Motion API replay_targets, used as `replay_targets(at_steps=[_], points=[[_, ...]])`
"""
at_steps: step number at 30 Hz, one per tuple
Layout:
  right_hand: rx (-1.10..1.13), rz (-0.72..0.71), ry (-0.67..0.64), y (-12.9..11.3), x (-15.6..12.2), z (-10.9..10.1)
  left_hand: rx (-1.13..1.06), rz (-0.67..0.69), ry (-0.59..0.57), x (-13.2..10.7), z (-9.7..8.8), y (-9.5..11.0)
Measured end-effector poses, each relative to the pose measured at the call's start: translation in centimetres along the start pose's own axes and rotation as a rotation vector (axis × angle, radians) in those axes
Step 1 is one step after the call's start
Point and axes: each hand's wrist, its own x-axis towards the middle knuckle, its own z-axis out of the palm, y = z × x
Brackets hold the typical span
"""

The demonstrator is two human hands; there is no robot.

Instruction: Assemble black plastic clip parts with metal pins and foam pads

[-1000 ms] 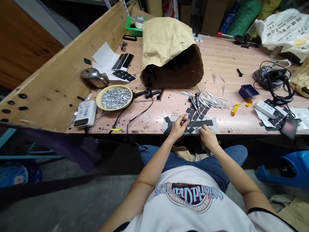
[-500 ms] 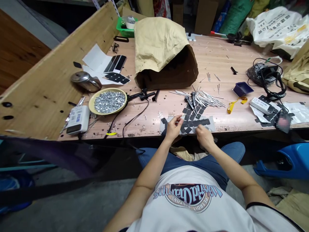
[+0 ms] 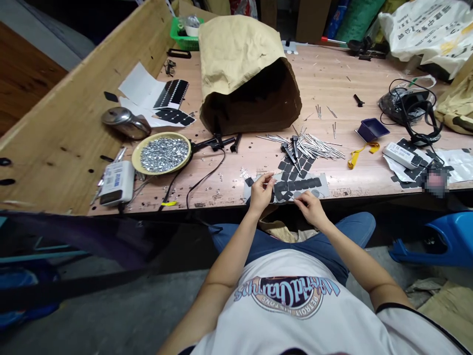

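In the head view, a grey backing sheet (image 3: 321, 190) is laid at the near edge of the wooden workbench (image 3: 332, 79), directly in front of the person, and rows of black rounded pads (image 3: 299, 184) are carried on it. The left hand (image 3: 261, 193) is held over the sheet's left part, with its fingers (image 3: 269, 180) curled and pinched together near the pads; whether a pad or the sheet's edge is gripped cannot be told. The right hand (image 3: 311, 208) is placed at the sheet's lower right, with its fingertips (image 3: 298, 198) lowered to the surface; it is not clearly clenched, and no held item can be made out. The pads are judged to be thin, light and flexible, so they would be taken most safely by a free edge, while the sheet is likely to bend and slide easily. Just beyond the sheet, a loose pile of metal pins (image 3: 310, 146) lies close to the upper pads and could be disturbed by a careless reach. Small metal bits are scattered to the left, and a yellow plate of metal pieces (image 3: 161, 154) is set further left. A large brown paper bag (image 3: 246, 74) stands at upper centre, a dark blue tray (image 3: 372, 129) sits to the right, and a yellow strap (image 3: 362, 156) lies below that tray.
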Motion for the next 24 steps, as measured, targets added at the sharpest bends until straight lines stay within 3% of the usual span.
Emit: replay_targets(at_steps=[4,9,12,15,19,24], points=[[-0.176,-0.096,-0.117,0.4,0.5,-1.0,0.016,-0.008,0.035,0.3,-0.5,-0.2],[-0.616,-0.236,-0.115,1.4,7.9,-3.8,0.073,-0.017,0.124,0.9,-1.5,-0.1],[-0.741,-0.504,-0.336,1.8,13.0,-5.2,0.17,-0.001,0.286,1.6,-3.3,-0.1],[-0.766,-0.699,-0.572,2.1,16.0,-5.8,0.33,0.009,0.426,2.6,-5.4,-0.4],[-0.698,-0.719,-0.673,2.3,17.0,-6.0,0.545,-0.005,0.319,3.8,-6.1,-1.2],[-0.619,-0.734,-0.571,1.6,16.2,-6.1,0.669,-0.002,0.191,4.8,-4.0,-2.1]])
